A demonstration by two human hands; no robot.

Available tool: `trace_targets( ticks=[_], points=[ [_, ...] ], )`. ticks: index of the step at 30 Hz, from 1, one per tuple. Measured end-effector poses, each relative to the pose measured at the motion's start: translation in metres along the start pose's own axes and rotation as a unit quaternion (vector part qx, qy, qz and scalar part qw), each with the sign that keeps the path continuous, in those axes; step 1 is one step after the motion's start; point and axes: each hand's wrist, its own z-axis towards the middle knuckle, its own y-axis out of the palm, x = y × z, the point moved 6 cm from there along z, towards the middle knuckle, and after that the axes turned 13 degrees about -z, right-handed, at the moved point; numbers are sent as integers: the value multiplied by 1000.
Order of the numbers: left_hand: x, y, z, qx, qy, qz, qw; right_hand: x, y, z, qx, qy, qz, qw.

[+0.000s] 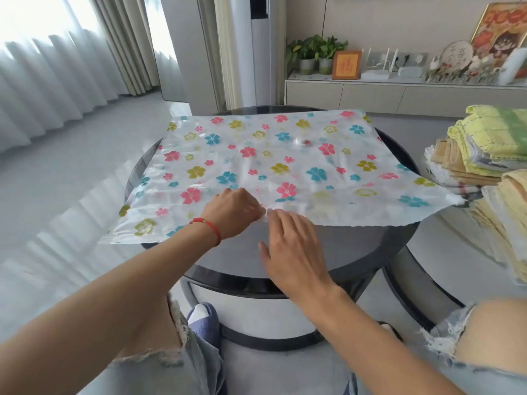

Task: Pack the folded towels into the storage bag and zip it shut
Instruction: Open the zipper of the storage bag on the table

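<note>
Two bare forearms reach up from the bottom of the frame to the near edge of a flower-printed storage bag [273, 163], lying flat and empty on a round dark table [356, 246] at centre. The left hand [231, 212] pinches the bag's edge; the right hand [291, 246] rests beside it, fingers extended onto the same edge. The folded towels [482, 155] wait stacked at the right. Opening the mouth appears under way; next, the layers need parting.

Home living room; curtains [57, 67], houseplants [313, 49]
</note>
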Motion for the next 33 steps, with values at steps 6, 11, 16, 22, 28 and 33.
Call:
trace_targets(
  ticks=[6,11,16,22,28,33],
  points=[
    [-2,-21,20,21,-29,-23,999,2,28,3,-103,-13,-30,994],
    [4,-47,40,17,-77,-140,987,15,18,6,-133,21,-12,991],
    [18,-44,39,1,-49,-116,992,-13,5,39,-56,18,11,998],
    [4,-34,16,-57,-44,93,993,-14,8,42,6,40,6,999],
    [-3,-52,15,-12,-45,83,995,-19,9,28,8,0,13,1000],
    [-10,-63,29,-56,-114,-70,989,-19,16,4,-40,7,-1,999]
  ],
)
